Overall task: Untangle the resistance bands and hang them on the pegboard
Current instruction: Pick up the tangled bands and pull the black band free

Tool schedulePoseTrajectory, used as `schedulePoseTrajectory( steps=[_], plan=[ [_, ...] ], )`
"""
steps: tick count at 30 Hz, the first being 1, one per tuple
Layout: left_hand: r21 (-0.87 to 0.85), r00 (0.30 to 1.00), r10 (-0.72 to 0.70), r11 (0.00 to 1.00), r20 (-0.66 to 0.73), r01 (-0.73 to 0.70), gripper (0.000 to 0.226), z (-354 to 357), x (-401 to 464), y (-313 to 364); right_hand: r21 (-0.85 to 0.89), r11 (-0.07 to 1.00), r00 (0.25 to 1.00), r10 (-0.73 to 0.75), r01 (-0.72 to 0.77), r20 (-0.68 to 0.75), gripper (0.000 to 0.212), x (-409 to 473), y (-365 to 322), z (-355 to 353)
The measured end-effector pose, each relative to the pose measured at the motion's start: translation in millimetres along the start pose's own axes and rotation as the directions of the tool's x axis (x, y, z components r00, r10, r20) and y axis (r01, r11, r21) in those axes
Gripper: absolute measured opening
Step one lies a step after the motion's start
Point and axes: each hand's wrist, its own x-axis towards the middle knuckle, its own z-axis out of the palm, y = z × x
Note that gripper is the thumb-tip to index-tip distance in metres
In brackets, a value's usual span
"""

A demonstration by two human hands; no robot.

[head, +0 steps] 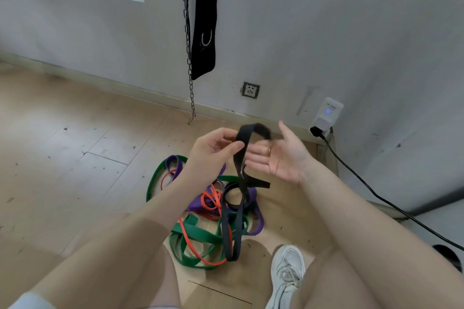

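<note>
Floor: wooden floor, band pile below hands.
Left hand: pinches black band top.
Right hand: open, beside it.
Band: hangs downward.

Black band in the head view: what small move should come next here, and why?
Probably lift the black band higher with the left hand, which pinches its top loop, while the open right hand guides it. Its lower end hangs down into the green band, orange band and purple band piled on the floor, so raising it should show where it is caught.
</note>
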Motion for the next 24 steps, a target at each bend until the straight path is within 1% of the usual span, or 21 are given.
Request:
schedulePoseTrajectory(
  steps=[1,2,3,4,5,6,7,8,9,11,13,14,15,17,19,22,24],
  plan=[
    [0.002,0.999,0.018,1.0,-0.032,-0.018,0.022,1.0,2.9,6.7,-0.118,0.991,0.997,0.06,-0.066,-0.054,0.076,-4.1,1.1,-1.9],
    [0.021,0.998,0.031,0.999,-0.06,-0.03,0.019,1.9,6.2,12.6,-0.24,0.967,0.992,0.053,-0.08,-0.115,0.082,-8.6,2.5,-2.2],
    [0.055,0.996,0.045,0.998,-0.078,-0.041,0.015,3.3,9.8,18.8,-0.37,0.929,0.986,-0.047,-0.016,-0.16,0.073,-13.8,3.1,-0.9],
    [0.101,0.994,0.065,0.993,-0.084,-0.056,0.013,4.9,13.4,24.7,-0.512,0.852,0.96,-0.226,0.114,-0.162,0.055,-18.6,2.6,0.4],
    [0.149,0.992,0.094,0.986,-0.083,-0.081,0.012,6.8,16.7,30.5,-0.638,0.727,0.901,-0.418,0.256,-0.114,0.036,-23.7,0.8,3.2],
    [0.189,0.989,0.127,0.976,-0.081,-0.11,0.012,8.6,19.7,36.3,-0.719,0.591,0.829,-0.558,0.366,-0.037,0.023,-28.7,-2.5,6.9],
    [0.221,0.984,0.16,0.965,-0.082,-0.138,0.013,10.4,22.9,41.8,-0.752,0.492,0.772,-0.635,0.439,0.034,0.018,-32.9,-7.2,10.6],
    [0.252,0.978,0.195,0.953,-0.08,-0.17,0.013,11.9,25.5,49.0,-0.755,0.429,0.725,-0.683,0.496,0.088,0.016,-38.6,-12.9,15.0],
    [0.28,0.971,0.226,0.94,-0.073,-0.198,0.013,13.1,27.8,56.6,-0.738,0.397,0.687,-0.717,0.545,0.122,0.016,-44.2,-18.8,19.6],
    [0.281,0.964,0.261,0.93,-0.046,-0.238,0.013,14.7,31.9,75.7,-0.63,0.422,0.646,-0.744,0.652,0.17,0.015,-56.4,-32.3,28.6],
    [0.198,0.963,0.268,0.945,-0.02,-0.259,0.016,15.4,36.6,97.5,-0.505,0.452,0.613,-0.762,0.735,0.21,0.015,-67.3,-46.9,34.8],
    [0.15,0.962,0.273,0.952,-0.018,-0.267,0.017,16.1,39.4,110.7,-0.472,0.441,0.588,-0.778,0.763,0.224,0.015,-72.1,-55.2,37.3],
    [0.119,0.958,0.284,0.953,-0.024,-0.28,0.017,16.9,43.4,124.2,-0.462,0.416,0.561,-0.793,0.784,0.238,0.014,-77.4,-64.9,40.9],
    [0.11,0.941,0.334,0.938,-0.049,-0.327,0.016,19.0,56.1,152.5,-0.477,0.336,0.495,-0.83,0.812,0.256,0.012,-88.9,-88.9,51.0],
    [0.084,0.925,0.371,0.927,-0.083,-0.365,0.014,21.1,68.6,184.8,-0.477,0.283,0.434,-0.868,0.832,0.242,0.014,-101.3,-117.8,63.4],
    [0.012,0.892,0.419,0.906,-0.166,-0.423,0.012,24.5,87.6,231.9,-0.44,0.206,0.337,-0.909,0.874,0.245,0.029,-118.8,-158.9,81.2],
    [-0.021,0.875,0.452,0.887,-0.171,-0.462,0.011,27.7,101.5,262.4,-0.418,0.16,0.273,-0.935,0.894,0.226,0.036,-128.5,-184.0,90.2]
  ],
)
